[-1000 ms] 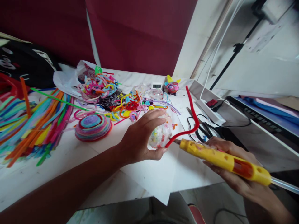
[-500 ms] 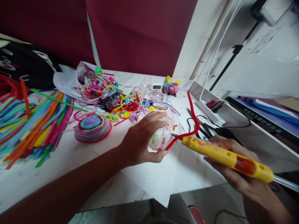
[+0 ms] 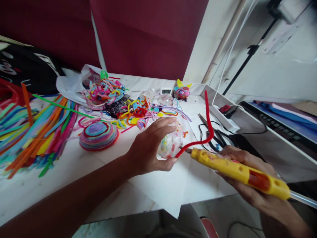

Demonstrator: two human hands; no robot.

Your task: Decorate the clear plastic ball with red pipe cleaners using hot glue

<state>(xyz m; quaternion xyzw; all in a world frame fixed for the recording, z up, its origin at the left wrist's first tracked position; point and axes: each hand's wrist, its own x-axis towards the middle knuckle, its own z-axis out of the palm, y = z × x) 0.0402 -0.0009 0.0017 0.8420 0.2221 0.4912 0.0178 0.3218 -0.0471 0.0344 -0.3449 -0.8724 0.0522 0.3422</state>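
Observation:
My left hand (image 3: pixel 153 145) is curled around a clear ball (image 3: pixel 170 143) flecked with coloured bits, holding it above the white paper. A bent red pipe cleaner (image 3: pixel 210 130) has its lower end against the ball near my thumb, and its free end rises to the right. In my right hand (image 3: pixel 247 168) is a yellow glue gun (image 3: pixel 232 168) with a clear glue stick out of its back. Its metal nozzle is at the ball's right side, close to the pipe cleaner; whether it touches I cannot tell.
Pipe cleaners (image 3: pixel 42 132) lie bundled on the left beside a coiled multicoloured disc (image 3: pixel 99 135). Behind them are a heap of pipe cleaner scraps (image 3: pixel 106 91), more clear balls (image 3: pixel 165 99) and a small decorated figure (image 3: pixel 182 90). Pliers (image 3: pixel 218 135) and a black cable (image 3: pixel 257 133) are on the right.
The glue gun's nozzle has shifted slightly left and down along the ball. The red pipe cleaner's free end has swung up and to the right. My left hand stays nearly still.

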